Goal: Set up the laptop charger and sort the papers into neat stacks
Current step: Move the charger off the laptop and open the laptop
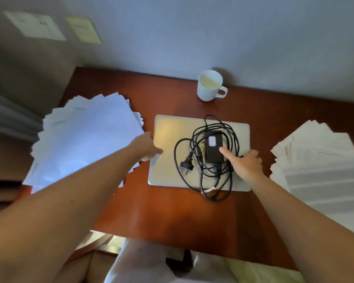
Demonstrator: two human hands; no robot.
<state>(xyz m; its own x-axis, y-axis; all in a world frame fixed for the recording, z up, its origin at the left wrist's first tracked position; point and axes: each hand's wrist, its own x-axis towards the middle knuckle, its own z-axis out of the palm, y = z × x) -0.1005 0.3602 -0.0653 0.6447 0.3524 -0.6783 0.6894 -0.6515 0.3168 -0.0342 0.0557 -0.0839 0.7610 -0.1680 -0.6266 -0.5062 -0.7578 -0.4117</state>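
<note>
A closed silver laptop (168, 135) lies in the middle of the red-brown table (161, 213). On its lid sits the black charger brick (214, 147), wrapped in its tangled black cable (204, 180), with the wall plug (185, 165) lying to the left. My left hand (145, 147) grips the laptop's left edge, thumb on the lid. My right hand (246, 164) holds the right edge, fingers curled over it and thumb resting on the brick. A fanned, untidy pile of white papers (86, 139) lies left of the laptop. Another messy pile of printed papers (319, 166) lies on the right.
A white mug (209, 85) stands at the back of the table near the wall. Two sheets (35, 25) are stuck on the surface at the upper left. Grey furniture edges (6, 117) border the table's left side. Pale fabric (143, 262) lies below the table's near edge.
</note>
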